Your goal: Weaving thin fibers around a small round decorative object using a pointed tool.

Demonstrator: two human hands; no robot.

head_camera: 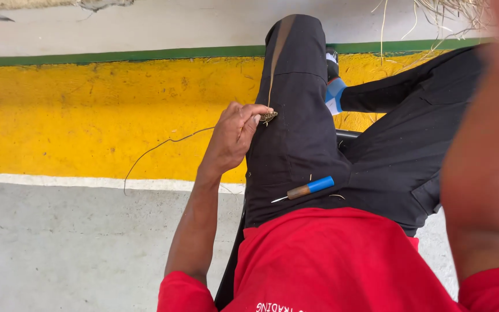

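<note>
My left hand (pixel 235 137) pinches a small knotted start of woven fibre (pixel 268 117) against my left thigh. A flat tan strand (pixel 278 55) runs up from the knot along the dark trouser leg (pixel 295 115). A thin dark thread (pixel 163 144) trails left from the hand and curves down over the yellow floor. An awl with a blue and wooden handle (pixel 310 188) lies on my lap. My right arm (pixel 486 167) is raised close to the camera and blurred; the right hand itself is out of view.
The floor has a yellow painted band (pixel 88 115) edged by a green stripe (pixel 116 56) and a white line (pixel 59 180), with grey concrete (pixel 59 248) nearer me. Loose dry straw (pixel 440 14) lies at the top right. I sit on a dark seat.
</note>
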